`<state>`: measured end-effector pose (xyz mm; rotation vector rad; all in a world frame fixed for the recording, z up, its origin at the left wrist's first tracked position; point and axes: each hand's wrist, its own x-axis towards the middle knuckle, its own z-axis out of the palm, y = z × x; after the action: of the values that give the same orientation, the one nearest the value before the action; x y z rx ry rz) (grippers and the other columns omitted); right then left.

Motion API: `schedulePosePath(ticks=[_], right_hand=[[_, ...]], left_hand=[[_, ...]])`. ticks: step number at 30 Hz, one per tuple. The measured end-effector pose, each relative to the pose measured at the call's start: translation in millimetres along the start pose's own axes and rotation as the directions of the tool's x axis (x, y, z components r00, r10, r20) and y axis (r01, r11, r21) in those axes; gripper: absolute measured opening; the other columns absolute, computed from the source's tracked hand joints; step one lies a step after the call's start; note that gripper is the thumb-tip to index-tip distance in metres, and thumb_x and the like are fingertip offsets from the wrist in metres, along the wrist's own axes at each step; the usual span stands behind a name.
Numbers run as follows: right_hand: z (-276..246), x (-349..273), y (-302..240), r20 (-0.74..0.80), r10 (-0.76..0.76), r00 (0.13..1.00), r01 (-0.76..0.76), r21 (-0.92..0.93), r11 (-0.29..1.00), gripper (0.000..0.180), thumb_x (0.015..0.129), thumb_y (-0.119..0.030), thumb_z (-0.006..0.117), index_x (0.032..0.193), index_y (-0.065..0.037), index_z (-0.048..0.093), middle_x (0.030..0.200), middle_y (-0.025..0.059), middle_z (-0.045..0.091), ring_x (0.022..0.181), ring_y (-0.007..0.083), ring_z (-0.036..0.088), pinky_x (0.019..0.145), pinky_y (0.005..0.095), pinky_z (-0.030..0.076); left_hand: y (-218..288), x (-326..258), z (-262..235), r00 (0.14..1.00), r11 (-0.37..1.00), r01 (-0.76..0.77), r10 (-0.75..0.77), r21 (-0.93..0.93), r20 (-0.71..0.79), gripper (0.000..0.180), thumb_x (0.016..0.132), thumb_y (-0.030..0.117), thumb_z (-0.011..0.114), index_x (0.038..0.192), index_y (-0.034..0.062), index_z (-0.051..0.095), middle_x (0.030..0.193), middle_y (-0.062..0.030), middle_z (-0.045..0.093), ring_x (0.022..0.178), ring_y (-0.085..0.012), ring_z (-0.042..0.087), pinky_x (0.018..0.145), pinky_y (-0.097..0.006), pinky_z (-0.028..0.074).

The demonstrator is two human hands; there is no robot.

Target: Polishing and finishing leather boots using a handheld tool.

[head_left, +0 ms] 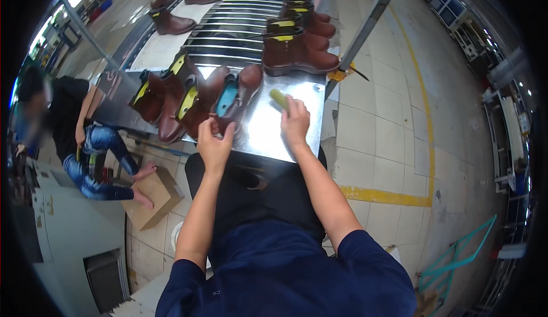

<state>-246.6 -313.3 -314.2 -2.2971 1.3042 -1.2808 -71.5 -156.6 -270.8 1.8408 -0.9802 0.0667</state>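
At the near edge of a metal tabletop, my left hand [214,148] has its fingers curled and its thumb raised against the near end of a brown boot [244,103] with teal lining showing inside. It seems to grip that end; the contact is partly hidden. To its right, my right hand [295,124] is closed around a short yellow-green stick [279,98], held above the bare metal. What the stick's covered end looks like is hidden by my fingers. Several more brown boots [169,111] with yellow patches lie left of my left hand.
Several boots stand upright at the table's far right [297,51]. Beyond runs a roller conveyor [240,17], with more boots [171,23] along its left. A metal post [371,23] rises at right. A person [74,117] sits at left, feet on a cardboard box [151,197].
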Motion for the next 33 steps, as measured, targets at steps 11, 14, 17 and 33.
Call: schedulePosePath(ticks=[11,14,17,33], right_hand=[[-18.6,1.9,9.3,-0.155,0.295,0.943,-0.221,0.372,0.902,0.036,0.090,-0.017,0.072,0.121,-0.002,0.063,0.097,0.0151,0.065,0.090,0.0292,0.067,0.076,0.0414,0.054],[-17.5,-2.2,14.0,0.075,0.467,0.881,-0.424,0.562,0.710,0.027,0.093,-0.024,0.074,0.098,0.002,0.067,0.076,0.0104,0.067,0.074,0.0188,0.064,0.072,0.0362,0.051],[-15.1,-3.8,19.9,0.113,0.451,0.885,-0.420,0.614,0.669,0.023,0.095,-0.022,0.073,0.091,-0.001,0.065,0.074,0.0009,0.060,0.069,0.0102,0.054,0.065,0.0290,0.045],[-19.6,7.7,38.8,0.155,0.455,0.877,-0.376,0.811,0.449,0.021,0.097,-0.022,0.070,0.101,-0.004,0.061,0.070,0.0003,0.057,0.058,0.0129,0.058,0.055,0.0290,0.048]], left_hand=[[77.0,14.9,36.2,0.950,1.000,0.000,0.007,-0.023,0.313,0.099,0.080,0.039,0.083,0.152,-0.0043,0.032,0.107,-0.0317,0.069,0.091,-0.0469,0.071,0.078,-0.047,0.057],[74.6,10.0,36.4,0.951,0.998,-0.066,0.067,-0.014,0.301,0.108,0.078,0.049,0.084,0.154,-0.0042,0.029,0.116,-0.0307,0.065,0.102,-0.0471,0.069,0.084,-0.045,0.056],[53.1,16.3,25.0,0.918,0.986,-0.017,0.081,-0.166,0.389,0.100,0.083,0.057,0.076,0.151,-0.0044,0.036,0.124,-0.0278,0.063,0.107,-0.0422,0.068,0.089,-0.043,0.055],[87.3,5.8,111.2,0.988,0.938,-0.148,0.129,-0.313,-0.081,0.042,0.108,0.028,0.038,0.088,0.0004,0.063,0.087,-0.0219,0.064,0.090,-0.0410,0.059,0.092,-0.052,0.039]])
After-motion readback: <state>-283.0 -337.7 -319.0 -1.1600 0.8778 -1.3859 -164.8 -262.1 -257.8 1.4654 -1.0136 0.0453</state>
